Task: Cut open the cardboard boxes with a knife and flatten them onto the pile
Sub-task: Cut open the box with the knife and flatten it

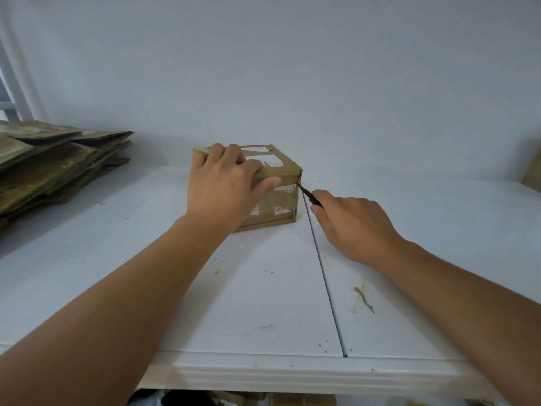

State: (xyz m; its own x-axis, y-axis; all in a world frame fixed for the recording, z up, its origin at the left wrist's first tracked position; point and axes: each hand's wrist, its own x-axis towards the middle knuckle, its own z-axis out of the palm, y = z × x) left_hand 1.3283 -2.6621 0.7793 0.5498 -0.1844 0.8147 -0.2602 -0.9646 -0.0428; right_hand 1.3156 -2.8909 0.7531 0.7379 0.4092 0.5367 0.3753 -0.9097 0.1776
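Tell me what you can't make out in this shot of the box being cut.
Head view only:
- Knife blade: tip hidden at the cardboard box corner; handle buried in the right hand.
- Box's left side: covered by the left hand.
- Red print on box: too small.
- Flattened pile: cut off by left edge.

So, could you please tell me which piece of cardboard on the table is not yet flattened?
The taped box at the centre, under the left hand: it stands as a box, unlike the flat pile at far left.
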